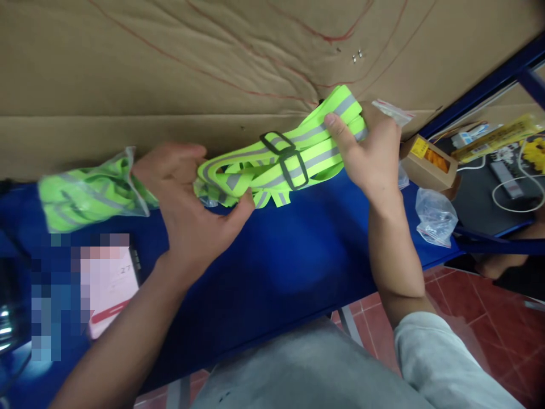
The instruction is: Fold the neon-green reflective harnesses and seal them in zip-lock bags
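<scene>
A bundle of neon-yellow reflective straps (315, 133) with grey stripes is held up above the blue table. Two black slide buckles (293, 169) sit side by side near its middle. My right hand (374, 150) grips the right end, thumb on top of the folded layers. At the looped left end, my left hand (187, 199) is spread, thumb and fingers wide apart around the loops; the thumb overlaps the lower edge, and I cannot tell whether it presses on it. Behind the left hand lies a clear plastic bag (93, 196) of similar straps.
A pink notepad or box (110, 289) lies at the left on the blue tabletop (272, 272). Brown paper (213, 68) covers the wall behind. To the right are a cardboard box (430, 162) with orange contents, an empty plastic bag (436, 216) and a blue metal frame (485, 85).
</scene>
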`<state>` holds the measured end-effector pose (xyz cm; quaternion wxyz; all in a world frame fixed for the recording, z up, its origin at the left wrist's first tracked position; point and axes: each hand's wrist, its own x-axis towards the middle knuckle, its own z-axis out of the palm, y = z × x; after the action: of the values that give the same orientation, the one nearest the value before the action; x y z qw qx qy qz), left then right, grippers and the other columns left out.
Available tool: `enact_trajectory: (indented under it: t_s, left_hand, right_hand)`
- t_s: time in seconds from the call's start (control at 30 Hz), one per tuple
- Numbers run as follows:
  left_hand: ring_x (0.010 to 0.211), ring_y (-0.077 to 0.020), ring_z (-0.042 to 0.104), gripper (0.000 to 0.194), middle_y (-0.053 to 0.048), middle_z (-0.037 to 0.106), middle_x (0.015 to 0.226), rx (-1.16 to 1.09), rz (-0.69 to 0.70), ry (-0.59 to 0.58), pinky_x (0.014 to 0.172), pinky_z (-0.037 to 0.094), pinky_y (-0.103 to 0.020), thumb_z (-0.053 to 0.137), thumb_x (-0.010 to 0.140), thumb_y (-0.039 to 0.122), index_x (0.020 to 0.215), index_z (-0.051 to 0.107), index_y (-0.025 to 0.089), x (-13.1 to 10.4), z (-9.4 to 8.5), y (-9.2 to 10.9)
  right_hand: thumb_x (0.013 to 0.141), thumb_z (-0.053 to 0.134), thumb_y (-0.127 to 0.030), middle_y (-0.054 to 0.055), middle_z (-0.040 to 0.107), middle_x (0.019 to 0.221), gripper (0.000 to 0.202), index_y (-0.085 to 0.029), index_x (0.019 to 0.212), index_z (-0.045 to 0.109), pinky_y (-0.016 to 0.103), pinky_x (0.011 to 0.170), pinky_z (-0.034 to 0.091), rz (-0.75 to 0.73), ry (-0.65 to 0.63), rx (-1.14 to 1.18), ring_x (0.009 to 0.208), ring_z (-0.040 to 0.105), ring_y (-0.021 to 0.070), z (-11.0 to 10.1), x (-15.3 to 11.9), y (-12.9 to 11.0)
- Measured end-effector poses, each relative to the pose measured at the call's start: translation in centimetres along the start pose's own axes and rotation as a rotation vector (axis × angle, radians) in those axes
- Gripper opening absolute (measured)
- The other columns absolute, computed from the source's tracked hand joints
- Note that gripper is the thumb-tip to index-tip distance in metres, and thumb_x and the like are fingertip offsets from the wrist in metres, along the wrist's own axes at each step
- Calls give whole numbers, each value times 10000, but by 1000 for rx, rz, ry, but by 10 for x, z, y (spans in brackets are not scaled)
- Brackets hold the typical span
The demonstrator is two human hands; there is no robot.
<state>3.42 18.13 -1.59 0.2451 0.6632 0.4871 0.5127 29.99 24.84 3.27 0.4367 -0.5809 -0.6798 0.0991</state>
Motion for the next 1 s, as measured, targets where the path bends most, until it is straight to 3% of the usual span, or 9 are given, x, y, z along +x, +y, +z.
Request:
enact_trajectory:
  t_s: [0.1, 0.17, 0.4, 0.6, 0.7, 0.77, 0.87, 0.93, 1.0]
  left_hand:
    - [1235, -365, 580, 422, -109, 617, 1278, 439, 284, 98, 1138, 333, -569, 794, 760, 188, 1159, 662, 229, 0, -1, 1]
    - [1208, -352, 636, 417, -124, 665, 1288, 471, 353, 151, 1078, 421, -549, 683, 786, 141, 1198, 691, 209, 0, 1, 3]
    - [896, -183, 725, 271, 6, 778, 912, 233, 88, 181, 869, 521, -325, 569, 844, 64, 953, 774, 205, 2, 5, 18]
    - [1037, -204, 706, 216, -34, 741, 1152, 162, 207, 156, 943, 568, -366, 660, 810, 61, 869, 776, 233, 9, 0, 15]
    - [1156, -219, 682, 211, -24, 679, 1290, -114, 164, -38, 1013, 570, -399, 701, 789, 65, 847, 760, 258, 11, -4, 10]
    - [1231, -238, 665, 187, -24, 662, 1353, -321, 30, -269, 1044, 558, -416, 655, 797, 77, 836, 733, 243, 10, -3, 7]
    - [1256, -276, 665, 170, -64, 678, 1362, -360, -182, -519, 1016, 568, -435, 558, 826, 140, 821, 715, 205, 3, 8, 1]
    - [1257, -310, 660, 183, -106, 684, 1331, -209, -197, -504, 1064, 534, -493, 553, 849, 180, 824, 735, 190, -3, 19, -1]
    - [1355, -362, 588, 201, -136, 642, 1401, 58, -81, -397, 1152, 435, -576, 561, 876, 173, 827, 756, 184, -8, 27, -1]
  right_hand:
    - [949, 703, -562, 29, 604, 738, 357, -231, 857, 606, 382, 850, 499, 3, 54, -112, 772, 575, 215, -2, 3, 3]
    - [969, 675, -559, 28, 623, 753, 345, -225, 898, 630, 393, 849, 506, -1, 54, -170, 764, 587, 216, -4, 5, 6]
    - [1018, 578, -596, 98, 738, 953, 447, -181, 1135, 694, 426, 918, 502, -66, 109, -292, 917, 655, 269, -3, 7, 16]
    - [1040, 542, -594, 137, 762, 1036, 566, -120, 1326, 660, 394, 923, 484, -98, 163, -337, 991, 694, 283, -1, 6, 16]
    - [1055, 531, -572, 155, 763, 1100, 564, -113, 1369, 625, 402, 968, 473, -106, 178, -306, 1067, 698, 293, -2, 6, 17]
    - [1055, 525, -586, 165, 752, 1187, 572, -125, 1386, 605, 403, 984, 476, -121, 177, -252, 1101, 692, 289, -2, 4, 17]
    - [1032, 549, -627, 152, 736, 1210, 570, -153, 1340, 623, 403, 999, 488, -176, 216, -129, 1106, 684, 273, -1, -1, 11]
    - [1015, 584, -625, 135, 733, 1183, 540, -163, 1288, 648, 398, 1000, 499, -218, 267, -22, 1097, 683, 262, 1, -5, 6]
    - [997, 627, -609, 107, 737, 1143, 504, -172, 1244, 677, 384, 981, 514, -247, 286, 85, 1065, 687, 246, 3, -7, 2]
